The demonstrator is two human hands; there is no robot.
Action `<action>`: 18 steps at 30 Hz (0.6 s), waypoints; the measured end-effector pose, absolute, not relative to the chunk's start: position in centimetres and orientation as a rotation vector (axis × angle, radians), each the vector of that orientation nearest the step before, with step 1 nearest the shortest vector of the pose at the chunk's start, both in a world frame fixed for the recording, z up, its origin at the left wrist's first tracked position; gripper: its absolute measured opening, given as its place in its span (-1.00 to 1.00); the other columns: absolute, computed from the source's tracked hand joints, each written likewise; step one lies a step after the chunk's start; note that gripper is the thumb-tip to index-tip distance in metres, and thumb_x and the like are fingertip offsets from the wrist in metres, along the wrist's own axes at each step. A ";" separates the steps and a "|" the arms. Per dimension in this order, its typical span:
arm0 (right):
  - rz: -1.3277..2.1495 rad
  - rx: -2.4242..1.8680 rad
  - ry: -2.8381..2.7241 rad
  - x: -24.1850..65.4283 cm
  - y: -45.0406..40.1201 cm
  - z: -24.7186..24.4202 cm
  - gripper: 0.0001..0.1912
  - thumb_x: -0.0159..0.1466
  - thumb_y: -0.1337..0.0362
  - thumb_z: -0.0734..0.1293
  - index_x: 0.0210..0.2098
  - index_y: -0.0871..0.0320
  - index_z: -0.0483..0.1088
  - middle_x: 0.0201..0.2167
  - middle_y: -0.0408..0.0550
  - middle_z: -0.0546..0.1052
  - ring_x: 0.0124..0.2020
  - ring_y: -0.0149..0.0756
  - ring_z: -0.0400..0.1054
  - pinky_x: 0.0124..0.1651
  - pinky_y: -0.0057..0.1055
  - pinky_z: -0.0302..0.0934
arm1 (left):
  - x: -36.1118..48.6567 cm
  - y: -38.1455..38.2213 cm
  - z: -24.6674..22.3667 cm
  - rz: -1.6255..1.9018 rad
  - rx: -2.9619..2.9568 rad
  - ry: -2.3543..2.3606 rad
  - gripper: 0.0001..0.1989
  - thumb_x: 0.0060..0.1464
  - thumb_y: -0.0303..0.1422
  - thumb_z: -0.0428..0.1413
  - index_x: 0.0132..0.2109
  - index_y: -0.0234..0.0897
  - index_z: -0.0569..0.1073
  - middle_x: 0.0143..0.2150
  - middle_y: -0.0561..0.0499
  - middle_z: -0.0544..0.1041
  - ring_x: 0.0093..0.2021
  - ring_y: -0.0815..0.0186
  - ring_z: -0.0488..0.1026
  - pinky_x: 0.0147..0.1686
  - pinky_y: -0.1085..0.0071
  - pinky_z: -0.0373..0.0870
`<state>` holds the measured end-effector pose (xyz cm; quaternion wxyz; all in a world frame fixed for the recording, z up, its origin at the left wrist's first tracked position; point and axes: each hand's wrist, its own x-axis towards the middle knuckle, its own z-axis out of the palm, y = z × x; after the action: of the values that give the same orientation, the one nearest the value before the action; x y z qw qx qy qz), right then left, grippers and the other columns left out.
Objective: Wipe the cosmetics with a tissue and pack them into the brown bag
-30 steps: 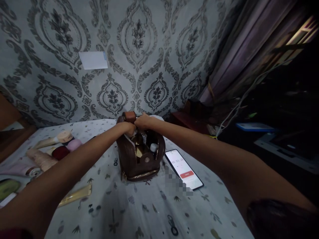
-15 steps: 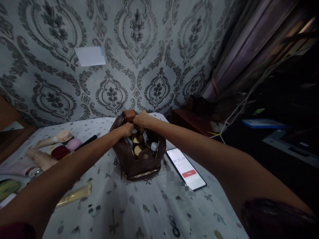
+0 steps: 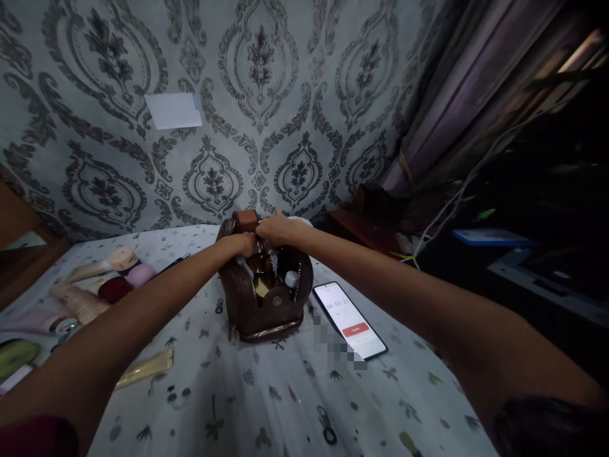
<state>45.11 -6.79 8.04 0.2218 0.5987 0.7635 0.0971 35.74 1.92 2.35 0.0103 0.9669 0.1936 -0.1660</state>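
Note:
A brown leather bag (image 3: 266, 317) stands with its top gaping, its toothed zipper parted along both sides. My left hand (image 3: 246, 244) is at the inside of its back edge, fingers curled; whatever they hold is hidden. Close beside it, my right hand (image 3: 276, 228) is closed on the back rim. A tan strap piece (image 3: 245, 219) rises just behind the hands. Inside the bag lie gold round items (image 3: 262, 287), a white-capped container (image 3: 291, 279) and a glittery silver piece (image 3: 274, 263).
Right of the bag lies a phone (image 3: 349, 320) with a running timer. Several cosmetic tubes and a pink rounded item (image 3: 141, 275) are spread at left. A gold tube (image 3: 147, 368) lies nearer me on the patterned sheet (image 3: 247, 406). Patterned wallpaper (image 3: 259, 158) rises behind.
Both hands stay at the bag's back edge, the left slightly farther right and nearer the right hand. The view has shifted a little, and the timer has advanced.

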 end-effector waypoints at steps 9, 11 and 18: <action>0.122 1.622 2.211 45.9 -12.7 10.5 -0.72 0.34 0.26 0.24 -0.05 0.19 0.52 -0.06 0.16 0.56 0.00 -0.04 0.43 0.04 -0.13 0.17 | 34.3 -2.8 7.2 -0.658 3.026 0.572 -0.56 -0.11 -0.32 0.29 -0.01 -0.27 0.55 -0.06 -0.12 0.63 -0.10 0.13 0.56 -0.14 0.43 0.43; 0.049 1.605 2.243 46.1 -13.3 10.5 -0.69 0.37 0.30 0.19 -0.03 0.11 0.52 -0.03 0.09 0.57 -0.01 -0.10 0.43 -0.01 -0.21 0.17 | 33.8 -3.6 7.6 -0.700 2.985 0.511 -0.55 -0.07 -0.27 0.27 0.01 -0.25 0.55 -0.02 -0.09 0.61 -0.09 0.17 0.54 -0.13 0.45 0.42; -0.137 1.632 2.270 46.6 -14.0 10.2 -0.52 0.15 0.04 0.42 0.04 0.00 0.50 -0.11 -0.01 0.61 -0.08 -0.14 0.47 -0.18 -0.39 0.17 | 33.9 -5.2 6.7 -0.822 2.833 0.348 -0.54 -0.10 -0.28 0.28 0.02 -0.21 0.54 -0.01 -0.03 0.61 -0.05 0.18 0.51 -0.08 0.46 0.40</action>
<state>46.58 -14.01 10.22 0.1705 0.5746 0.7990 -0.0482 33.92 -5.15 6.75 0.0857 0.9502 0.1168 -0.2758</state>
